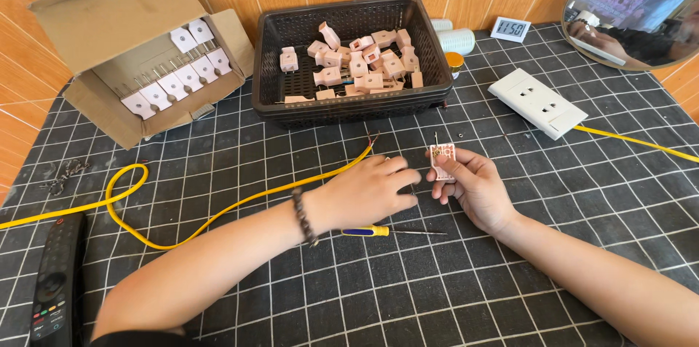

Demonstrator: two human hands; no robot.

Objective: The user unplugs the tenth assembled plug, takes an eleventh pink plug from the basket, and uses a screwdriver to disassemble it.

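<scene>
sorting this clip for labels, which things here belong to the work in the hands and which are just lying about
In use:
- plug half held in the right hand
- left hand beside it, near the yellow cable with its bare end
- screwdriver
- basket of plug parts
- box of white plugs

Lying about:
- remote control
- wall socket plate
- small clock
- mirror

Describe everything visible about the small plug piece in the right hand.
The plug piece is a small, flat, pale pink and white part, plastic by its look, with a thin metal prong rising from its top edge. It is held upright above the gridded mat, its open inner face toward the camera. The right hand pinches it between thumb and fingers; the left hand lies close beside it, not clearly touching. Its inner details are too small to tell.
</scene>
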